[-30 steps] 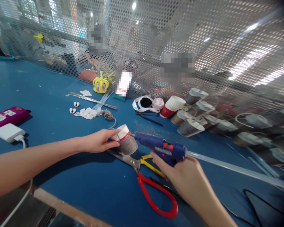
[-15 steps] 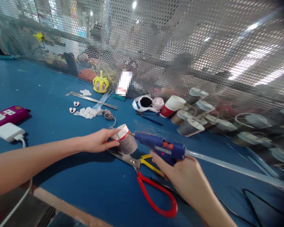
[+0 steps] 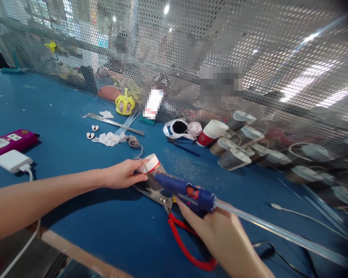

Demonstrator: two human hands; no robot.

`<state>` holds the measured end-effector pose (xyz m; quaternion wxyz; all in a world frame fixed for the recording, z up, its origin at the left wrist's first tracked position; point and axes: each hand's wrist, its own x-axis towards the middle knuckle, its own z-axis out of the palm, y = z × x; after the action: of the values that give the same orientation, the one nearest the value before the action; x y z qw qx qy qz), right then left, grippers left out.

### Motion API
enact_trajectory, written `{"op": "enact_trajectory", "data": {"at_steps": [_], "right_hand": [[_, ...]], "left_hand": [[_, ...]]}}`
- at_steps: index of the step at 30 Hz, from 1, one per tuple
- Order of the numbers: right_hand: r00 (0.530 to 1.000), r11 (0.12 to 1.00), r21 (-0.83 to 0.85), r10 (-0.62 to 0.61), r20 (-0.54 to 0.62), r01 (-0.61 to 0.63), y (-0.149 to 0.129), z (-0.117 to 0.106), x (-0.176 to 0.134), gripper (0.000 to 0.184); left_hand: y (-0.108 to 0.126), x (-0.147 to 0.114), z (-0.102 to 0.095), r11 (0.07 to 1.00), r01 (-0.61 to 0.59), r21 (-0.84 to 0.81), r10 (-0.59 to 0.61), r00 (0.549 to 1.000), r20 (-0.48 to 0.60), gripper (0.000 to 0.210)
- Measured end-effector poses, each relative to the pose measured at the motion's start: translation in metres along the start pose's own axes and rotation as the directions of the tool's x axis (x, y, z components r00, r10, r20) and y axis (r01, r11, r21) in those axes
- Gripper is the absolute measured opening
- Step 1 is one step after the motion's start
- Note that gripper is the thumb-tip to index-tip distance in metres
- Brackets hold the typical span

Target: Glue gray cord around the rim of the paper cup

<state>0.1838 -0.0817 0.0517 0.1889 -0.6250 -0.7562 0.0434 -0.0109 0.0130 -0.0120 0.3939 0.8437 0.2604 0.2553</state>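
My left hand [image 3: 127, 173] is closed on a paper cup [image 3: 151, 163], tipped on its side, with a white and red rim and grey cord wound round its body. In my right hand [image 3: 217, 231] is a blue hot glue gun [image 3: 176, 187], its red light lit and a long clear glue stick [image 3: 261, 222] coming out of the back. The nozzle is at the cup's side, over the cord; the exact contact is hidden. Scissors [image 3: 164, 200] with red and yellow handles lie under the cup and the gun. A small ball of grey cord [image 3: 133, 142] sits just beyond my left hand.
Several cord-wrapped cups [image 3: 234, 157] stand at the right, beside a stack of paper cups [image 3: 213, 132]. Pliers [image 3: 185, 147], white ribbon [image 3: 169, 129], a yellow crown [image 3: 125, 103] and a phone [image 3: 153, 103] lie further back, before a perforated screen. A purple case [image 3: 14, 143] is at left.
My right hand has moved the glue gun left and down, so its nozzle now covers part of the cup's side. My left hand keeps its grip on the cup in nearly the same place.
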Motion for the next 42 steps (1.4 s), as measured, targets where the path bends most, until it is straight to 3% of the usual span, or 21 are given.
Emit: {"op": "enact_trajectory", "data": {"at_steps": [4, 9, 12, 15, 19, 23, 25, 31, 33, 36, 42], "right_hand": [[0.998, 0.996, 0.058, 0.069, -0.013, -0.068, 0.006, 0.000, 0.001, 0.025], [0.969, 0.954, 0.174, 0.234, 0.082, -0.245, 0.016, -0.007, 0.007, 0.025], [0.939, 0.918, 0.198, 0.328, 0.106, -0.343, 0.022, -0.006, 0.011, 0.036], [0.930, 0.907, 0.208, 0.354, 0.098, -0.367, 0.026, -0.002, 0.014, 0.041], [0.910, 0.866, 0.279, 0.400, 0.112, -0.415, 0.025, 0.001, 0.018, 0.037], [0.854, 0.777, 0.353, 0.482, 0.198, -0.521, 0.022, 0.000, 0.021, 0.032], [0.844, 0.739, 0.409, 0.491, 0.217, -0.535, 0.023, 0.000, 0.022, 0.030], [0.901, 0.695, 0.598, 0.419, 0.113, -0.398, 0.049, 0.000, 0.033, 0.029], [0.896, 0.776, 0.479, 0.441, 0.052, -0.410, 0.061, 0.002, 0.043, 0.032], [0.900, 0.891, 0.142, 0.436, -0.004, -0.431, 0.077, 0.007, 0.061, 0.038], [0.905, 0.894, -0.142, 0.424, -0.042, -0.425, 0.094, 0.030, 0.083, 0.037]], "left_hand": [[0.002, 0.000, -0.002, 1.000, 0.016, 0.027, -0.016, 1.000, 0.013, 0.013], [0.002, 0.000, -0.003, 0.997, 0.004, 0.073, -0.007, 0.999, 0.046, 0.039], [0.001, -0.001, -0.003, 0.997, 0.001, 0.074, -0.005, 0.999, 0.053, 0.040], [0.002, -0.001, -0.003, 0.997, 0.014, 0.073, -0.018, 0.999, 0.046, 0.040], [0.002, -0.001, -0.003, 0.997, 0.012, 0.071, -0.016, 0.999, 0.052, 0.037], [0.000, -0.002, -0.002, 0.994, 0.017, 0.106, -0.021, 0.999, 0.038, 0.035], [-0.001, -0.001, -0.002, 0.993, 0.013, 0.117, -0.016, 1.000, 0.026, 0.034], [0.000, 0.000, 0.000, 0.991, 0.022, 0.128, -0.025, 1.000, 0.018, 0.031], [0.000, 0.000, 0.001, 0.990, 0.002, 0.138, -0.003, 1.000, 0.010, 0.031], [0.001, 0.000, 0.002, 0.988, -0.034, 0.148, 0.031, 0.999, 0.019, 0.030], [0.007, 0.001, 0.004, 0.966, -0.028, 0.259, 0.020, 0.999, 0.035, 0.032]]}}
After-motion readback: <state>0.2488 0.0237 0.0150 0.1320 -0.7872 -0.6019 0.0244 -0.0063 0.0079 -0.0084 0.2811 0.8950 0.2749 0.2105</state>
